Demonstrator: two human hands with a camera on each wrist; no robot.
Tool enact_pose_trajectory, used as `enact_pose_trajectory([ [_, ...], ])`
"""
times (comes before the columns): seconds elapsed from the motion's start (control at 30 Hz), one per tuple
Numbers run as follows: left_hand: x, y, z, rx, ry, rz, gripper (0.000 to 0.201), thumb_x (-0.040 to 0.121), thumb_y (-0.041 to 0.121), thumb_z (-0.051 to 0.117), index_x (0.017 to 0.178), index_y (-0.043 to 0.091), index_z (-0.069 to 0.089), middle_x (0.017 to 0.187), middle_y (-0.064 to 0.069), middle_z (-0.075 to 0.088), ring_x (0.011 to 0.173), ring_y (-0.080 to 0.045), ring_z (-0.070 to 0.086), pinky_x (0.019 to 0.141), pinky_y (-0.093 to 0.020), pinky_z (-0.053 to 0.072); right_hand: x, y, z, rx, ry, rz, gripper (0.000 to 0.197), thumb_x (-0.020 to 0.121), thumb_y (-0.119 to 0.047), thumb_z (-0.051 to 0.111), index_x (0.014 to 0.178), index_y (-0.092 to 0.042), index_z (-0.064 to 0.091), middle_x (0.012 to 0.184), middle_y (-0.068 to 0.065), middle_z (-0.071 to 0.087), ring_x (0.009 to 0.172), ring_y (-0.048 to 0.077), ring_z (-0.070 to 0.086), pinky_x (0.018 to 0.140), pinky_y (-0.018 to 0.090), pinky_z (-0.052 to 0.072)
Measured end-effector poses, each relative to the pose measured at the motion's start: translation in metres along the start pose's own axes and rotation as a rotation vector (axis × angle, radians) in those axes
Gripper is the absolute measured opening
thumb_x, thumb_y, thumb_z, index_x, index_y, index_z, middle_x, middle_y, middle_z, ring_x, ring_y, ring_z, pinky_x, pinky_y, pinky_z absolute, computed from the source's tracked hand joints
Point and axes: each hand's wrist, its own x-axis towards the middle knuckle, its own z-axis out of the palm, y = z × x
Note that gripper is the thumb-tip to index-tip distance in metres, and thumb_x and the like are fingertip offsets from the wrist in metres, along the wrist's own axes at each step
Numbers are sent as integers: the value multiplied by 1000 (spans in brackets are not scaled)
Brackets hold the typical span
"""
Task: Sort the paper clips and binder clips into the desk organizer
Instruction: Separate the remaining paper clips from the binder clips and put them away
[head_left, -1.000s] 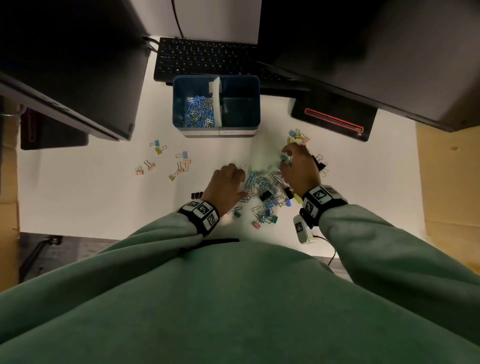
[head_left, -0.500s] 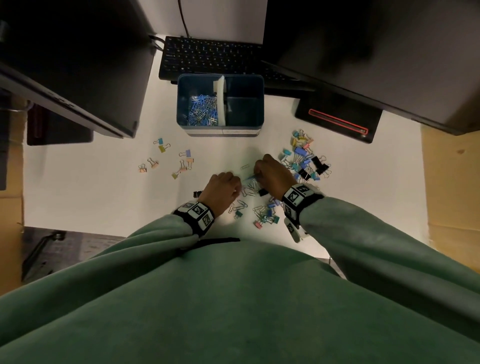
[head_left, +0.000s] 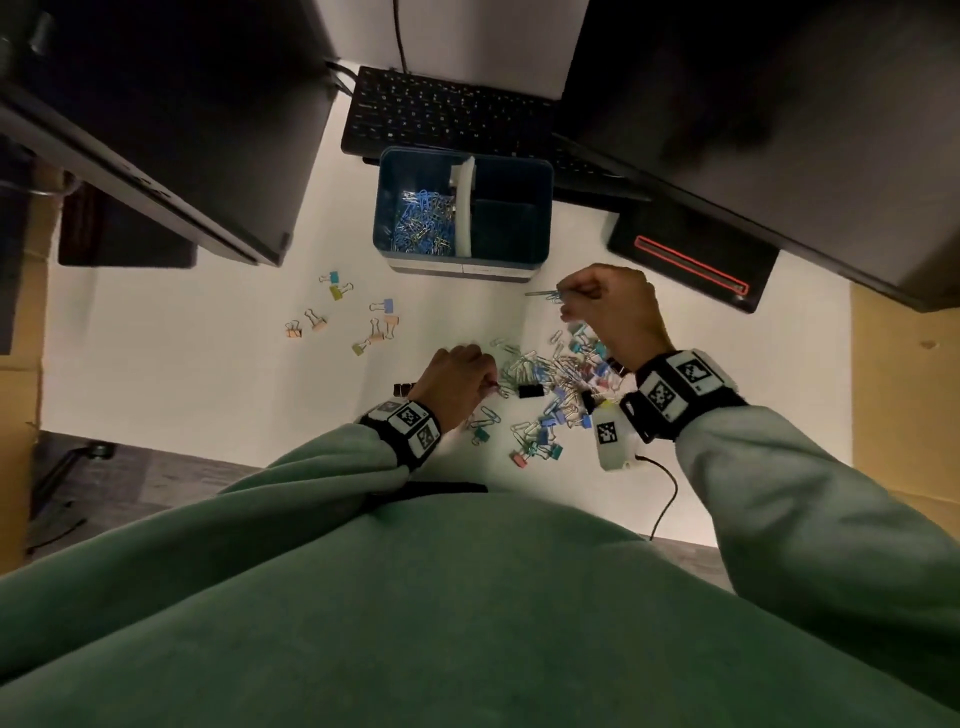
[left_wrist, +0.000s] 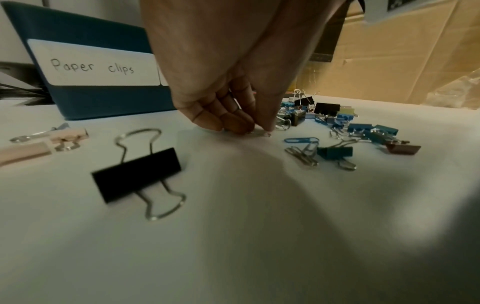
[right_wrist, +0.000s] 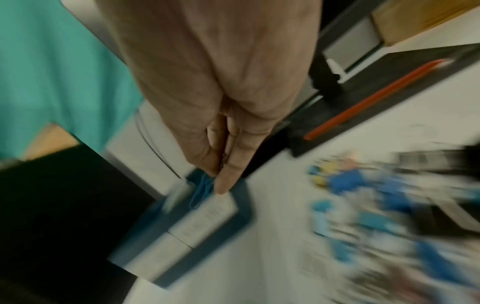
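The blue desk organizer (head_left: 462, 262) stands mid-desk; its left compartment holds several paper clips (head_left: 421, 223), and its front label reads "Paper clips" (left_wrist: 93, 67). My right hand (head_left: 608, 306) is raised just in front of the organizer's right corner and pinches blue paper clips (head_left: 545, 295), seen blurred against the organizer (right_wrist: 207, 216) as blue paper clips (right_wrist: 202, 189). A mixed pile of paper clips and binder clips (head_left: 556, 379) lies below it. My left hand (head_left: 457, 384) rests at the pile's left edge, its curled fingertips (left_wrist: 241, 125) pinching a small silver paper clip (left_wrist: 265, 134) on the desk.
Several pastel binder clips (head_left: 358, 317) lie scattered to the left. A black binder clip (left_wrist: 137, 174) sits by my left wrist. A keyboard (head_left: 447, 114), two dark monitors and a black device with a red stripe (head_left: 691, 260) ring the organizer. Cardboard (head_left: 904, 389) borders the right.
My right hand has lifted out of the pile and moved up and right toward the organizer, carrying blue paper clips. My left hand has stayed at the pile's left edge.
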Motion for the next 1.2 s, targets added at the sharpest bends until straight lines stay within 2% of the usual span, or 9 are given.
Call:
enact_pose_trajectory([
  [0.3,7,-49,-45,-63,151,-361,9,88,24,60,91,16,63,92,-5,64,85,-27,60,79,-37,43,70,-91,84,-87,-66,-210,11,88,-12,68,98,-10,71,92,1,72,85,15,69,83,31,58],
  [0.4,14,-44,-48,-32,190,-351,18,83,16,63,100,12,59,98,-12,58,87,-32,58,78,-37,43,62,-89,79,-329,-20,-367,23,90,-18,64,112,-10,65,110,7,63,92,20,64,82,31,52],
  [0.47,17,-28,-42,-44,179,-260,21,83,18,65,101,12,57,99,-11,55,87,-30,57,79,-37,44,43,-76,62,-381,30,-454,13,90,-20,61,101,-13,62,101,5,61,82,19,61,73,34,52],
  [0.57,17,-4,-23,-10,84,-96,39,82,23,69,118,15,55,115,-11,52,102,-27,54,88,-38,46,3,-31,41,-596,-88,-361,15,91,-30,61,93,-16,55,88,0,61,76,17,59,63,33,48],
  [0.73,26,9,-2,96,-57,-19,75,84,27,67,147,24,28,145,-12,27,123,-32,38,96,-44,46,-45,43,56,-902,-273,-150,47,88,-41,61,120,-9,48,108,14,59,92,35,63,73,41,49],
  [0.87,23,12,-1,104,-61,59,58,86,13,58,141,25,40,143,-10,32,118,-32,39,87,-44,47,-47,55,69,-846,-260,-93,56,87,-33,61,134,-10,42,112,16,58,95,39,62,74,41,47],
  [1.03,5,0,6,71,-39,197,49,82,-2,57,125,19,60,117,-14,52,99,-32,52,81,-46,52,-41,47,46,-655,-288,-41,29,79,-26,66,96,-9,50,91,12,59,85,33,61,63,33,41],
  [1.13,-10,-4,1,-21,-21,84,40,84,14,65,124,18,59,120,-10,52,105,-28,52,93,-41,48,-22,31,26,-450,-228,72,30,79,-27,72,96,-10,55,92,7,62,82,25,59,70,32,48],
  [1.2,-18,-6,-5,-49,30,5,32,82,29,69,110,17,60,110,-7,53,97,-25,53,86,-39,48,-8,23,23,-397,-166,75,30,82,-26,71,102,-9,55,96,9,64,86,25,60,73,32,47],
])
